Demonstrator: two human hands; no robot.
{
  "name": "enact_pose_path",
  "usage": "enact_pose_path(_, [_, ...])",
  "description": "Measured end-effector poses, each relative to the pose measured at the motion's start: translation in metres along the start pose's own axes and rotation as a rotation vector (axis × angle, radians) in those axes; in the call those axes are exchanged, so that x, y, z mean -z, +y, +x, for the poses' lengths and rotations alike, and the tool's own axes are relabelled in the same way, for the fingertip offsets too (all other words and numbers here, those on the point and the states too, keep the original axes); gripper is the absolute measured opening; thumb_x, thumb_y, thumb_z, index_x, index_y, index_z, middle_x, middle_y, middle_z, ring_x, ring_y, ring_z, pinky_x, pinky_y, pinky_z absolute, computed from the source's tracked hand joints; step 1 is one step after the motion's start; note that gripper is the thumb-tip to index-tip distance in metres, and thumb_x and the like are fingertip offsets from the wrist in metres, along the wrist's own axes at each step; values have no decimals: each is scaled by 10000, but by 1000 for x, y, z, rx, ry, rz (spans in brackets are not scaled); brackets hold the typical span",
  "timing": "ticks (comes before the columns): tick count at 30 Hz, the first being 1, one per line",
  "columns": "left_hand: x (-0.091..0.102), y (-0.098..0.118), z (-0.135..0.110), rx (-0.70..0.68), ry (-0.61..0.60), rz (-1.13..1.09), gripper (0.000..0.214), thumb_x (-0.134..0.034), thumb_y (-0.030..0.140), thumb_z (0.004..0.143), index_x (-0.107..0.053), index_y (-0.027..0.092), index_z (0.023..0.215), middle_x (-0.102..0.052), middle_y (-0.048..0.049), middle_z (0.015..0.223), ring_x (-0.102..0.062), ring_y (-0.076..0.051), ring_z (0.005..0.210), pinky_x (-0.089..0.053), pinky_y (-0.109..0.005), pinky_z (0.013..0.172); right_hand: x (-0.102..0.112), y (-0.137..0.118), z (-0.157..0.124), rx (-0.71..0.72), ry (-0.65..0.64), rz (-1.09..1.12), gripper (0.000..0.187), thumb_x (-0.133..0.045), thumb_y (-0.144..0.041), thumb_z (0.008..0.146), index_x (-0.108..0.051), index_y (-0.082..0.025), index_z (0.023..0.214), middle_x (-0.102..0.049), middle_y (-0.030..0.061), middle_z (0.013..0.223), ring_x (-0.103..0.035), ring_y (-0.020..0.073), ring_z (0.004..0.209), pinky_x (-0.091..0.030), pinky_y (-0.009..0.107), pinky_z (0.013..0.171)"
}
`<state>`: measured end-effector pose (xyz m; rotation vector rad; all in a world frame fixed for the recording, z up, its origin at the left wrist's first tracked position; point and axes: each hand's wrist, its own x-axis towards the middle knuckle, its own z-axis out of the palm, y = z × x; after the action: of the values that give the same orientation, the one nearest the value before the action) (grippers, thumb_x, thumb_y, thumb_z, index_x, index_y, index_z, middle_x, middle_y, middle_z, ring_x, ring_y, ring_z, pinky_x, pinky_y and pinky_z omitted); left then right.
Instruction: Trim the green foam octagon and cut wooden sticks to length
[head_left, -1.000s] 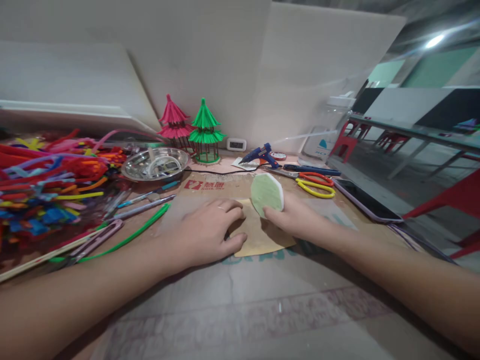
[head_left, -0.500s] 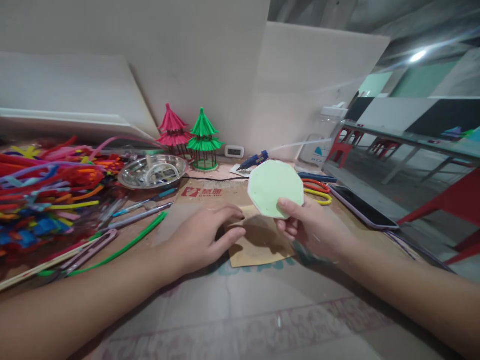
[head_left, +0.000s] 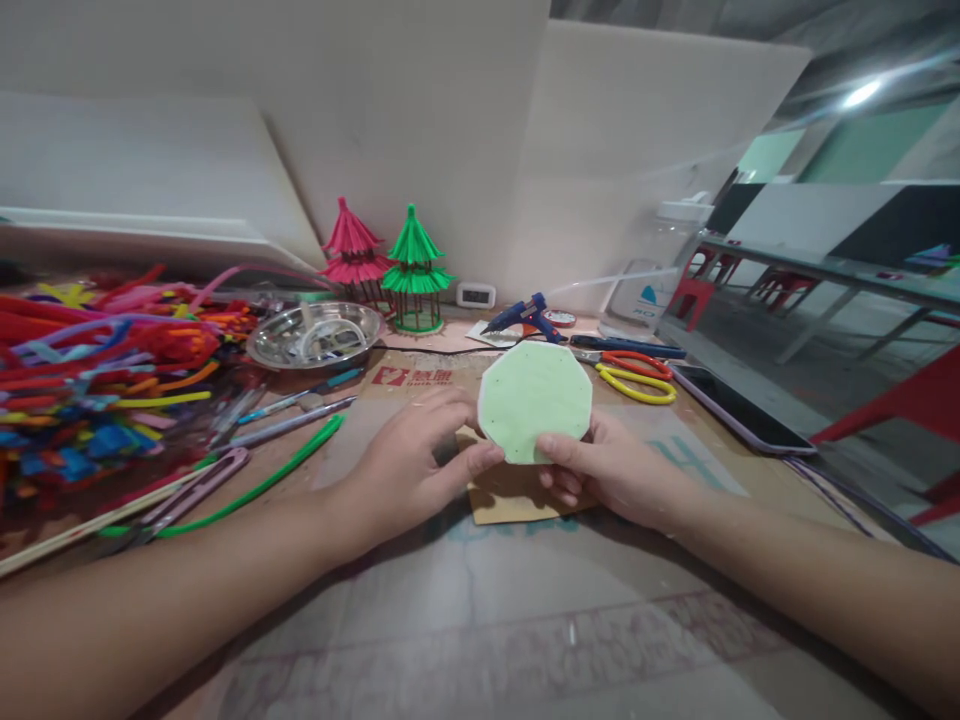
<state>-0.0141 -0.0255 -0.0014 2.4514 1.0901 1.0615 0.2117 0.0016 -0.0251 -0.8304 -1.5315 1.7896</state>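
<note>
A pale green many-sided flat piece (head_left: 534, 400) is held upright above a small tan cardboard piece (head_left: 517, 490) lying on the table. My right hand (head_left: 611, 470) pinches the green piece at its lower edge with thumb and fingers. My left hand (head_left: 412, 460) grips its left edge with the thumb, the fingers curled behind.
A heap of coloured pipe cleaners (head_left: 90, 370) fills the left. A metal dish (head_left: 315, 335), pens (head_left: 296, 410), a green stick (head_left: 255, 485), pink (head_left: 351, 250) and green (head_left: 415, 265) pagoda models, a blue glue gun (head_left: 525, 315), scissors (head_left: 634, 375), a phone (head_left: 739, 405).
The green piece was lifted off the cardboard by my right hand and turned to face me. My left hand left the cardboard and took hold of the piece's left edge.
</note>
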Motion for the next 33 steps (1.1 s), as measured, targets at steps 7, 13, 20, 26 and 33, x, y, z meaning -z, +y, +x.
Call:
enact_pose_path(7, [5,4,3,142,-84,-94,331,-382,327,970,-584,171,760,-589,-25,789,-560,-170,798,-451,-293,767,-3,-2,0,47,25,-13,331,-736,-445,775,-581,-154,742,-575,-35,548,-437,59,415,-382,199,423])
enact_pose_path(13, [5,4,6,226,-41,-68,344,-339,351,978,-535,176,755,-570,-16,768,-541,-166,760,-448,-285,715,-4,-1,-7,81,40,-34,411,-599,-571,846,-614,-163,793,-671,40,682,-517,94,503,-422,229,496])
enact_pose_path(20, [6,-1,5,252,8,-73,367,-340,371,983,-524,174,734,-553,-4,730,-534,-152,721,-440,-270,674,-5,-5,-4,-45,55,3,302,-719,-427,792,-631,-141,758,-674,18,639,-504,70,420,-433,212,447])
enact_pose_path(26, [3,0,3,154,-41,-108,261,-498,401,924,-647,186,916,-665,-38,941,-594,-200,917,-460,-325,849,-12,-6,-3,-104,-1,125,327,-741,-403,771,-690,-122,930,-743,107,905,-643,117,556,-584,335,640])
enact_pose_path(33, [4,2,2,176,-59,-120,266,-414,350,946,-614,181,901,-648,-59,940,-584,-211,940,-479,-356,885,-12,-2,-5,16,64,86,363,-671,-488,825,-671,-144,942,-723,82,834,-648,133,545,-561,298,590])
